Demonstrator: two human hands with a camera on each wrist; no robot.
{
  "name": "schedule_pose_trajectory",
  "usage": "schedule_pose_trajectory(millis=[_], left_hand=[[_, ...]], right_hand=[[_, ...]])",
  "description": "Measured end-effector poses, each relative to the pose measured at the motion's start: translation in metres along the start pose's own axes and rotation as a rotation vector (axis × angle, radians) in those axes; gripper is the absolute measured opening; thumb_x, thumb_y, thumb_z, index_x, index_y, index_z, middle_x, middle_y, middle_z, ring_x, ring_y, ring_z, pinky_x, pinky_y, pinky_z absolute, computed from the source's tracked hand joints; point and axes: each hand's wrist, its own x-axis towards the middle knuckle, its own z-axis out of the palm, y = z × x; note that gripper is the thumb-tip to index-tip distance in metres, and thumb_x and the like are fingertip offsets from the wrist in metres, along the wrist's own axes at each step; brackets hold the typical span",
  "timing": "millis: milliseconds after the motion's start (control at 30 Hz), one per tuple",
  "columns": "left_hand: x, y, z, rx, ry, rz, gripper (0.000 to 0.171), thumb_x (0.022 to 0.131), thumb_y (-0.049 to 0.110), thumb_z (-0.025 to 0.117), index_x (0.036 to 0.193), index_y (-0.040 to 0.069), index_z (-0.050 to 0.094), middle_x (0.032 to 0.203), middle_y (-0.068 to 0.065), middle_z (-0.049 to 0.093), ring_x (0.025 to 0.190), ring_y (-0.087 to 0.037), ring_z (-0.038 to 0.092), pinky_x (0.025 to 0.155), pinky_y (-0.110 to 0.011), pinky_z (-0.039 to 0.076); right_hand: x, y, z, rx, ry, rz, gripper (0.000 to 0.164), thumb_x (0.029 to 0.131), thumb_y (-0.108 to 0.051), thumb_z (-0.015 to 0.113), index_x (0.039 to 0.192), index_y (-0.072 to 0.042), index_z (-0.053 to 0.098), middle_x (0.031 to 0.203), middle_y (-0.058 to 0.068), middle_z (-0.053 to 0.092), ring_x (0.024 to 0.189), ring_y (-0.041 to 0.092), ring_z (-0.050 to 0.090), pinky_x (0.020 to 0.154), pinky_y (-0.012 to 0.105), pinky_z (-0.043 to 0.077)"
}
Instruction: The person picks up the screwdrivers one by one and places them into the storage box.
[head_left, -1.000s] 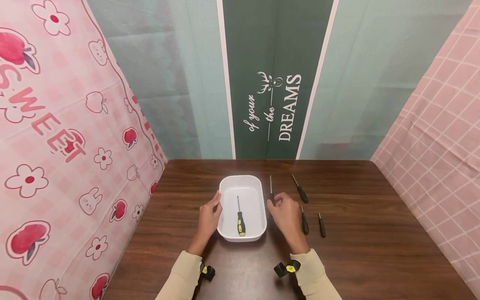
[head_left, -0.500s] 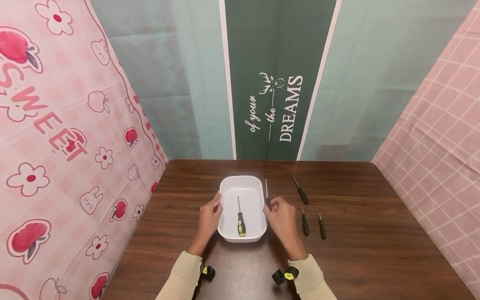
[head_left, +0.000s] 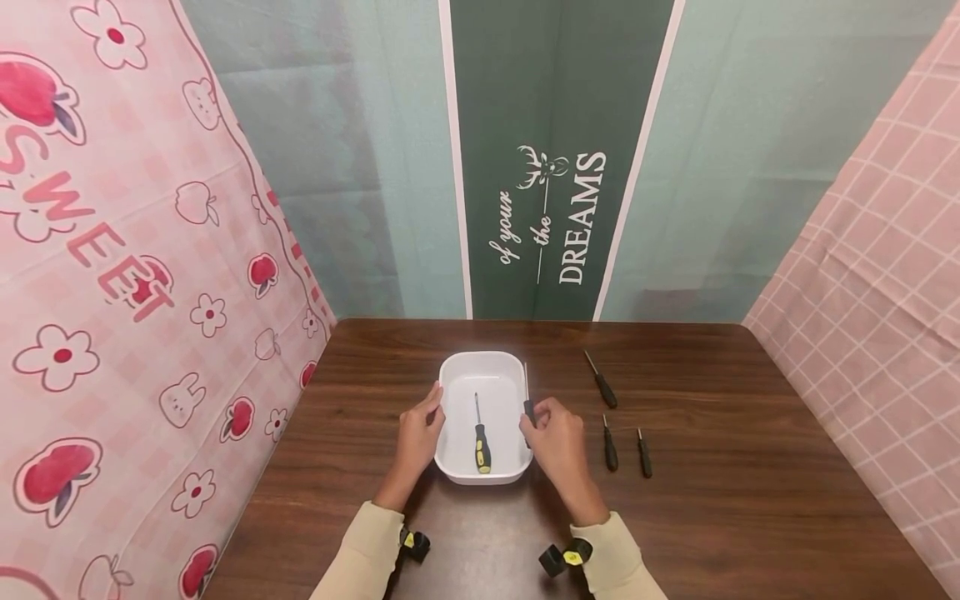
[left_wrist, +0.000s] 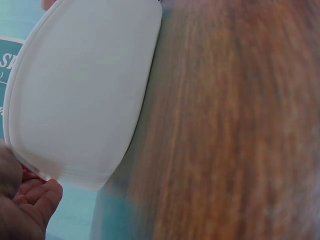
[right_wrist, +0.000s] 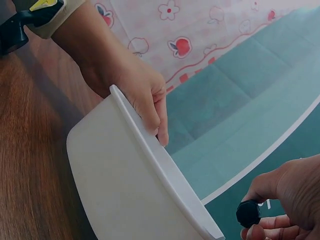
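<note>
A white rectangular dish [head_left: 457, 417] stands on the table with a black-and-yellow screwdriver [head_left: 482, 447] lying in it. My left hand [head_left: 417, 433] grips the dish's left rim; in the right wrist view its thumb and a finger come over that rim. Between thumb and fingers, my right hand [head_left: 558, 440] pinches the black handle of a second screwdriver [head_left: 529, 411], its shaft pointing away from me. This screwdriver overlaps the dish's right rim in the head view. The right wrist view shows its handle end [right_wrist: 248, 213] held above rim height, beside the dish [right_wrist: 120, 165].
Three more dark screwdrivers lie on the brown wooden table [head_left: 720, 517] right of my right hand: one farther back [head_left: 602, 380], one nearer [head_left: 610, 444] and one to its right [head_left: 645, 454]. Patterned cloths [head_left: 375, 167] hang behind and along both sides.
My right hand has moved left with its screwdriver, from beside the dish to over its right rim. The left hand and the dish have stayed in place.
</note>
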Motion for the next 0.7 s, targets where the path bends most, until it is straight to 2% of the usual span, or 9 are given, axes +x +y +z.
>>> schedule_pose_trajectory(millis=[300, 700], left_hand=[[0.001, 0.002, -0.001, 0.015, -0.013, 0.0, 0.036, 0.093, -0.007, 0.064, 0.129, -0.008, 0.063, 0.138, -0.018, 0.058, 0.127, -0.033, 0.056, 0.104, -0.045, 0.045], [0.0, 0.003, -0.001, 0.023, -0.001, 0.005, 0.035, 0.092, -0.008, 0.064, 0.128, -0.008, 0.064, 0.136, -0.017, 0.059, 0.125, -0.033, 0.057, 0.104, -0.045, 0.045]], right_hand=[[-0.003, -0.003, 0.002, -0.008, -0.01, 0.013, 0.019, 0.083, -0.014, 0.078, 0.091, 0.001, 0.068, 0.064, 0.003, 0.057, 0.055, 0.015, 0.051, 0.049, 0.026, 0.043], [-0.01, -0.005, 0.012, -0.007, -0.007, -0.043, 0.018, 0.081, -0.013, 0.08, 0.086, -0.001, 0.068, 0.061, -0.001, 0.054, 0.054, 0.013, 0.048, 0.049, 0.026, 0.04]])
